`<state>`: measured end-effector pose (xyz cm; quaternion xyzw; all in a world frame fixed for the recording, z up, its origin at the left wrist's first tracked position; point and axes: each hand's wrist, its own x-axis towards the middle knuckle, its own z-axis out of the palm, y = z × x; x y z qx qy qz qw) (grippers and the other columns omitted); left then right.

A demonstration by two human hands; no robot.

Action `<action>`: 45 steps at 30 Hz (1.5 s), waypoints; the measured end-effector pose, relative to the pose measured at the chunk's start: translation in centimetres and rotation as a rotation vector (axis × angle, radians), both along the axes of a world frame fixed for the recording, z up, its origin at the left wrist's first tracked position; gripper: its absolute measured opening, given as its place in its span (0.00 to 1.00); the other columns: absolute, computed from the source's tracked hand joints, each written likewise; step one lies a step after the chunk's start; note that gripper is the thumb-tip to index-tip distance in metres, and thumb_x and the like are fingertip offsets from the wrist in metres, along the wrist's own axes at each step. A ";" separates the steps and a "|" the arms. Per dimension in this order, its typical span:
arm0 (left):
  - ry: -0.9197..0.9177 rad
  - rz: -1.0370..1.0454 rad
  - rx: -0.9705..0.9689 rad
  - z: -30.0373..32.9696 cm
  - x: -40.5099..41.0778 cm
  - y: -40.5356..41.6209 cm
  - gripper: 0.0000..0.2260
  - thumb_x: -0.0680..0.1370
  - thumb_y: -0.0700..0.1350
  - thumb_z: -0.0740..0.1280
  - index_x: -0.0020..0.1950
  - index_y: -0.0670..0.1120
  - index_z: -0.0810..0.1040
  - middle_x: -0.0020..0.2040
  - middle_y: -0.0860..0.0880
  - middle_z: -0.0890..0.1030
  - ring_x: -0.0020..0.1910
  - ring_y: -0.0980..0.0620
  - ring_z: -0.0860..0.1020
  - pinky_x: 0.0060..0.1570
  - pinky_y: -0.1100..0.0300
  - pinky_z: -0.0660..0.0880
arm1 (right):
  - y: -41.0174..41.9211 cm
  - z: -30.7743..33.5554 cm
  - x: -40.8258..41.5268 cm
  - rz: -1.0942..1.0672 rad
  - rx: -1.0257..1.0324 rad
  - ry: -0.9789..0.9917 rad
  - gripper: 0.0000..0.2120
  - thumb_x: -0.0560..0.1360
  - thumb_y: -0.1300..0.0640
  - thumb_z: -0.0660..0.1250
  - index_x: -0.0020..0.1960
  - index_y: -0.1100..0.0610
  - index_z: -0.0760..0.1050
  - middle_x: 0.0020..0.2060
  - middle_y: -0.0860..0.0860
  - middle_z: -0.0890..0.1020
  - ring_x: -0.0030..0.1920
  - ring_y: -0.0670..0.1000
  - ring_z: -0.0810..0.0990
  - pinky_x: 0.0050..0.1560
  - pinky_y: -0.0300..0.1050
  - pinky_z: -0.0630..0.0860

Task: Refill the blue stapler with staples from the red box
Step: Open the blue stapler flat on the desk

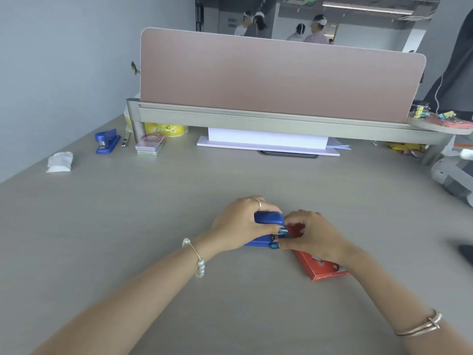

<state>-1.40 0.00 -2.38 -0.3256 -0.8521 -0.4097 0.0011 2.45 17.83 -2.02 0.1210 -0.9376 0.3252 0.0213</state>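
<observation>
Head view: we are clamping left hand (239, 224) fingers on blue stapler (268, 218), steadying it on table (153, 213); right hand (313, 233) fingers pinching together at its front, likely feeding staples; red box (320, 267) lying beneath, within reach.

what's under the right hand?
The flat red cardboard staple box lies on the grey desk under the right hand. The hand hides whether the box is open.

1. The stapler (268, 218) in the hands is deep blue.
2. The box (320, 267) is red with small white print.
3. The desk (153, 213) is pale grey-beige.
4. The divider panel (268, 78) is dusty pink.
5. A second stapler (107, 140) is blue.
6. The fingernails (281, 231) are dark teal.
</observation>
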 end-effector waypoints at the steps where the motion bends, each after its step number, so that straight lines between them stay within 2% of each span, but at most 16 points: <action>1: 0.002 -0.003 0.002 -0.1 0.0 0.0 0.08 0.69 0.52 0.70 0.47 0.58 0.80 0.42 0.53 0.78 0.42 0.53 0.77 0.47 0.50 0.76 | 0.0 0.0 0.0 0.002 0.009 0.000 0.08 0.63 0.52 0.77 0.40 0.51 0.80 0.34 0.43 0.79 0.39 0.38 0.74 0.39 0.27 0.67; 4: -0.009 0.004 0.071 0.1 -0.2 -0.1 0.08 0.67 0.54 0.70 0.45 0.59 0.80 0.40 0.54 0.79 0.41 0.55 0.77 0.45 0.55 0.75 | 0.0 0.0 -0.1 0.009 0.027 0.002 0.07 0.63 0.50 0.77 0.36 0.45 0.78 0.33 0.42 0.77 0.39 0.39 0.73 0.39 0.29 0.67; 7: -0.142 0.022 0.350 0.7 -0.3 -0.5 0.08 0.66 0.47 0.74 0.42 0.59 0.82 0.40 0.61 0.81 0.42 0.60 0.79 0.44 0.66 0.74 | 0.0 0.1 0.0 0.022 0.025 0.033 0.13 0.63 0.51 0.77 0.35 0.36 0.75 0.36 0.42 0.79 0.44 0.40 0.74 0.40 0.26 0.67; 9: -0.138 0.014 0.386 0.7 -0.4 -0.6 0.10 0.64 0.49 0.74 0.43 0.59 0.82 0.41 0.61 0.82 0.44 0.60 0.80 0.45 0.65 0.75 | 0.0 0.2 0.0 0.030 0.031 0.043 0.14 0.63 0.50 0.77 0.36 0.34 0.74 0.37 0.42 0.80 0.45 0.40 0.73 0.40 0.25 0.67; 11: -0.133 0.013 0.423 1.0 -0.3 -0.8 0.09 0.63 0.51 0.74 0.42 0.61 0.81 0.41 0.61 0.83 0.44 0.59 0.80 0.46 0.64 0.76 | 0.1 0.1 0.0 0.033 0.033 0.043 0.13 0.63 0.50 0.77 0.36 0.36 0.74 0.36 0.41 0.79 0.44 0.40 0.73 0.39 0.25 0.66; 16: -0.143 -0.025 0.516 2.7 -0.9 -3.6 0.11 0.64 0.47 0.76 0.45 0.55 0.81 0.38 0.60 0.83 0.39 0.60 0.79 0.41 0.69 0.74 | 0.2 -0.2 -0.2 0.018 0.037 0.022 0.08 0.63 0.51 0.76 0.40 0.46 0.80 0.36 0.39 0.78 0.42 0.37 0.74 0.39 0.25 0.67; 20: -0.144 -0.041 0.470 3.6 -1.6 -6.0 0.14 0.63 0.42 0.75 0.45 0.53 0.80 0.38 0.58 0.84 0.39 0.60 0.80 0.42 0.67 0.76 | 0.2 -0.1 -0.2 0.013 0.040 0.010 0.07 0.64 0.50 0.76 0.40 0.45 0.79 0.38 0.40 0.79 0.42 0.39 0.75 0.40 0.27 0.67; 24: -0.153 -0.053 0.484 3.8 -2.0 -8.2 0.17 0.59 0.47 0.76 0.45 0.51 0.78 0.38 0.56 0.84 0.39 0.59 0.80 0.40 0.66 0.77 | 0.1 0.0 -0.1 0.022 0.016 0.013 0.11 0.63 0.51 0.76 0.36 0.38 0.76 0.36 0.40 0.78 0.41 0.34 0.73 0.40 0.25 0.67; 28: -0.177 -0.040 0.503 3.5 -2.3 -10.4 0.16 0.58 0.47 0.75 0.43 0.51 0.79 0.39 0.57 0.84 0.40 0.59 0.81 0.39 0.66 0.78 | 0.0 0.2 0.0 0.021 0.021 0.009 0.13 0.64 0.51 0.76 0.35 0.36 0.74 0.36 0.39 0.78 0.41 0.33 0.73 0.40 0.24 0.67; 32: -0.183 -0.018 0.432 3.1 -2.7 -12.7 0.13 0.61 0.39 0.76 0.42 0.50 0.81 0.38 0.57 0.84 0.39 0.60 0.81 0.38 0.68 0.76 | 0.0 0.1 0.0 0.018 0.030 -0.004 0.08 0.64 0.49 0.76 0.38 0.40 0.78 0.37 0.39 0.78 0.42 0.36 0.74 0.40 0.26 0.67; 34: -0.204 -0.007 0.355 3.0 -2.9 -14.0 0.12 0.62 0.37 0.76 0.41 0.50 0.82 0.37 0.56 0.84 0.37 0.60 0.81 0.38 0.69 0.75 | 0.1 0.0 -0.1 0.009 0.033 -0.010 0.08 0.64 0.49 0.76 0.41 0.43 0.79 0.38 0.40 0.79 0.43 0.39 0.75 0.41 0.31 0.68; 36: -0.241 -0.014 0.273 2.9 -3.0 -15.2 0.15 0.57 0.46 0.79 0.42 0.51 0.83 0.39 0.55 0.85 0.39 0.58 0.81 0.39 0.70 0.75 | 0.2 -0.1 -0.1 0.004 0.038 -0.011 0.08 0.64 0.48 0.76 0.41 0.43 0.79 0.38 0.40 0.79 0.43 0.40 0.75 0.42 0.33 0.68; 38: -0.271 -0.012 0.194 2.7 -3.1 -16.1 0.25 0.51 0.57 0.81 0.44 0.50 0.82 0.40 0.53 0.85 0.40 0.57 0.82 0.40 0.69 0.76 | 0.1 -0.1 -0.1 0.005 0.032 -0.008 0.08 0.64 0.49 0.76 0.40 0.41 0.79 0.37 0.39 0.79 0.43 0.38 0.74 0.41 0.28 0.67; 40: -0.287 -0.004 0.129 2.5 -3.2 -16.5 0.27 0.50 0.60 0.80 0.44 0.49 0.82 0.40 0.52 0.84 0.41 0.57 0.82 0.41 0.69 0.76 | 0.1 -0.1 -0.1 0.010 0.025 -0.007 0.08 0.64 0.49 0.76 0.39 0.41 0.78 0.37 0.39 0.79 0.43 0.36 0.74 0.40 0.24 0.67; 43: -0.318 -0.005 0.047 2.0 -3.4 -16.5 0.19 0.54 0.51 0.78 0.44 0.51 0.83 0.39 0.52 0.84 0.40 0.55 0.81 0.41 0.68 0.76 | 0.0 0.1 0.0 0.011 0.036 -0.008 0.09 0.64 0.50 0.76 0.39 0.40 0.77 0.38 0.39 0.79 0.43 0.36 0.74 0.40 0.23 0.67; 45: -0.327 0.000 -0.025 1.5 -3.4 -16.4 0.17 0.56 0.49 0.76 0.43 0.52 0.84 0.40 0.51 0.85 0.39 0.55 0.81 0.41 0.67 0.76 | 0.0 0.1 0.0 0.006 0.041 -0.015 0.08 0.65 0.50 0.75 0.40 0.41 0.78 0.39 0.39 0.79 0.44 0.40 0.75 0.43 0.28 0.68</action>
